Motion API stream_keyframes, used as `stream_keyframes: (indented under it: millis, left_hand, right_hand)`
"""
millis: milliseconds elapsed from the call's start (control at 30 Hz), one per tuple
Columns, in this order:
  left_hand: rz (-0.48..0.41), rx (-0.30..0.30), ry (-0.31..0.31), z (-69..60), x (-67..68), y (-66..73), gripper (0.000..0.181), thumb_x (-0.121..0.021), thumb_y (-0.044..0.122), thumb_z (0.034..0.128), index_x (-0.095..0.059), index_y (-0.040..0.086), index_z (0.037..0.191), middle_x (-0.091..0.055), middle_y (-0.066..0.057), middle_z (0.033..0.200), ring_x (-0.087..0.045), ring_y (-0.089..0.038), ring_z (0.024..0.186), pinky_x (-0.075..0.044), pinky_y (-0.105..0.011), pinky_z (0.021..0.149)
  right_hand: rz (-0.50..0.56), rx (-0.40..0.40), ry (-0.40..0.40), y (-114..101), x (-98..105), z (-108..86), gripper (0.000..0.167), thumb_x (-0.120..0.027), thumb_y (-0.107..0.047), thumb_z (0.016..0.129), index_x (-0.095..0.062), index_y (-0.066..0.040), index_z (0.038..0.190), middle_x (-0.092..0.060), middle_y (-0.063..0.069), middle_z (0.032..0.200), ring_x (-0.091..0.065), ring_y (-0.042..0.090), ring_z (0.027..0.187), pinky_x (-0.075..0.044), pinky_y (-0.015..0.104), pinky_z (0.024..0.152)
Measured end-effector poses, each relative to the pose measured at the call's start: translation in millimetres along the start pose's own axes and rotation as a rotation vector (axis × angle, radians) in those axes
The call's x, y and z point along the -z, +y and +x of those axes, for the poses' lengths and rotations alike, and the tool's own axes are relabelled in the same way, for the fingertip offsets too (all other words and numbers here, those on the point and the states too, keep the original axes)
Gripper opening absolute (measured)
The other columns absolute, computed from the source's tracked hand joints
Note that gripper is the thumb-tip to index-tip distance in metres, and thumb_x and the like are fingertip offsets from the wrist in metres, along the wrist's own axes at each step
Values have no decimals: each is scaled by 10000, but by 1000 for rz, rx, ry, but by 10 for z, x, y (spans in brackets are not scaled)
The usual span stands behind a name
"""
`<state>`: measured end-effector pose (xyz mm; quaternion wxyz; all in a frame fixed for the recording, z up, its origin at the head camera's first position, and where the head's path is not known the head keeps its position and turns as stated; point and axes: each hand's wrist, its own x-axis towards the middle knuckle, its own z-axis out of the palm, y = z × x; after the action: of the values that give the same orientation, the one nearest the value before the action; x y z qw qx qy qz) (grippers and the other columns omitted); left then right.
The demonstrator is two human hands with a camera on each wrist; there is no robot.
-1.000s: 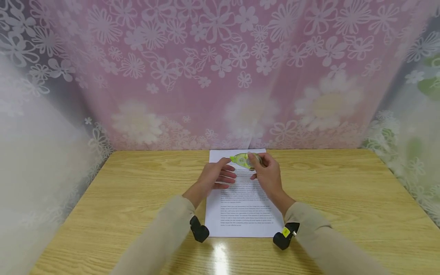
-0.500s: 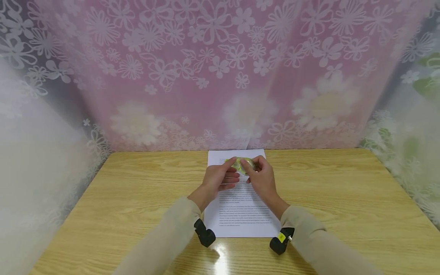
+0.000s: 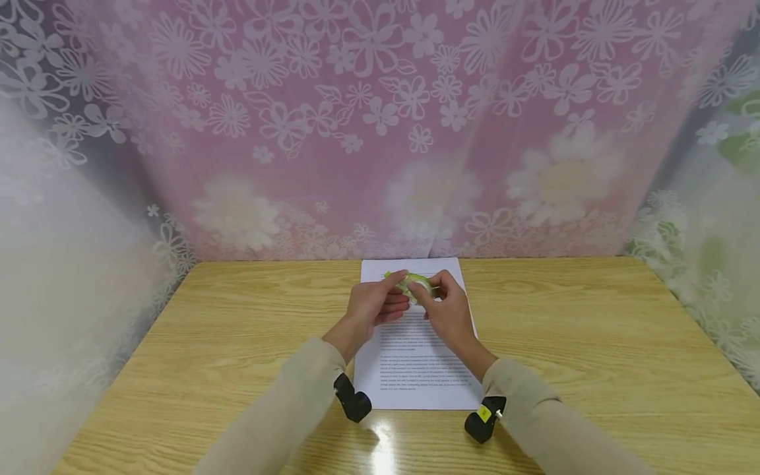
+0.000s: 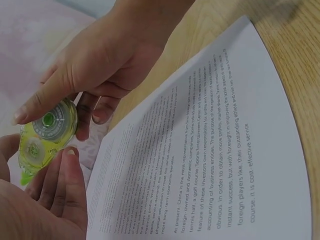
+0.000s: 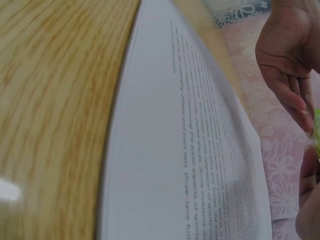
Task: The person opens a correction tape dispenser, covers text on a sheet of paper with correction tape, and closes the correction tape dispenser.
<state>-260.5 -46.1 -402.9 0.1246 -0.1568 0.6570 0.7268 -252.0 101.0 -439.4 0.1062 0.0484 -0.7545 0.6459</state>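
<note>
A yellow-green, see-through correction tape (image 3: 423, 282) is held between both hands, above the upper part of a printed sheet (image 3: 424, 369). My right hand (image 3: 450, 313) grips its rounded body, thumb on top; in the left wrist view the grey gear shows beside that thumb. My left hand (image 3: 369, 305) pinches the narrower end of the correction tape (image 4: 35, 152), thumb above and fingers below. The green tip points left, past the left thumb. In the right wrist view, only a sliver of the correction tape (image 5: 317, 131) shows at the edge, between the left hand (image 5: 287, 60) and right hand (image 5: 310, 210).
The sheet lies on a wooden table (image 3: 249, 316), its far end close to a pink flowered curtain (image 3: 332, 165). Pale flowered curtains also hang at left and right. Black wrist cameras sit on both sleeves, the right one (image 3: 483, 422) bearing a yellow label.
The right hand has brought the correction tape slightly left and down. The left hand, beside its tip a second ago, now has its thumb over it. The tape has turned somewhat.
</note>
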Motion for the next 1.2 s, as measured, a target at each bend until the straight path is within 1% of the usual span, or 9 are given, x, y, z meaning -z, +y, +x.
stream_keyframes:
  millis: [167, 367, 500, 700, 833, 967, 1033, 1100, 1200]
  left_hand:
    - [-9, 15, -6, 10, 22, 13, 480, -784, 438, 751, -705, 2, 936, -721, -121, 838, -706, -191, 706, -555, -280, 621]
    - [-29, 25, -10, 4, 86, 58, 482, -774, 411, 767, -679, -13, 978, -721, -125, 866, -709, -206, 731, -556, -287, 644]
    - [13, -12, -6, 14, 166, 113, 465, -757, 398, 784, -676, -5, 1000, -717, -127, 887, -709, -211, 737, -556, -289, 650]
    - [120, -78, 36, 86, 371, 202, 455, -759, 386, 788, -672, 10, 1028, -701, -135, 888, -702, -213, 711, -558, -290, 629]
    - [253, -101, 69, 122, 562, 268, 483, -758, 373, 800, -661, 6, 1098, -693, -139, 881, -691, -200, 688, -557, -294, 618]
    - [456, -136, 96, 112, 730, 342, 483, -742, 382, 817, -659, -15, 1080, -689, -140, 852, -694, -256, 712, -559, -308, 617]
    - [585, -146, 104, 104, 800, 373, 434, -726, 400, 827, -683, -9, 967, -684, -133, 814, -690, -274, 715, -558, -314, 615]
    - [745, -151, 109, 98, 855, 398, 403, -700, 429, 838, -663, 34, 763, -675, -133, 742, -671, -284, 656, -524, -299, 528]
    - [967, -150, 120, 103, 910, 414, 485, -665, 477, 842, -520, 132, 534, -626, -95, 592, -570, -228, 493, -347, -264, 398]
  right_hand:
    - [-61, 1, -21, -17, 3, -16, 359, -717, -391, 854, -520, -99, 926, -586, 73, 891, -564, 226, 725, -498, 289, 494]
    - [-204, 17, -96, -51, 38, -27, 405, -691, -509, 829, -586, -161, 1006, -630, 2, 970, -582, 166, 866, -498, 311, 636]
    - [-285, 79, -143, -65, 118, -16, 418, -654, -545, 842, -600, -188, 1053, -623, -34, 1034, -587, 152, 884, -497, 343, 684]
    - [-409, 152, -137, -62, 325, 35, 449, -582, -527, 905, -598, -142, 1137, -628, -11, 1064, -588, 156, 940, -503, 353, 762]
    - [-516, 151, -145, -61, 485, 76, 537, -536, -547, 923, -560, -122, 1250, -614, 66, 1164, -598, 246, 987, -494, 417, 807]
    - [-642, 136, -158, -44, 630, 103, 594, -496, -551, 940, -491, -129, 1359, -533, 128, 1319, -551, 340, 1110, -456, 510, 870]
    - [-708, 133, -162, -31, 696, 110, 642, -461, -577, 943, -457, -125, 1399, -482, 139, 1382, -490, 368, 1196, -422, 557, 903]
    - [-768, 129, -175, -15, 756, 115, 688, -429, -604, 942, -423, -117, 1428, -430, 149, 1431, -418, 387, 1261, -386, 591, 927]
    - [-866, 124, -199, 11, 837, 123, 771, -404, -660, 918, -379, -105, 1454, -363, 165, 1476, -349, 407, 1309, -356, 612, 951]
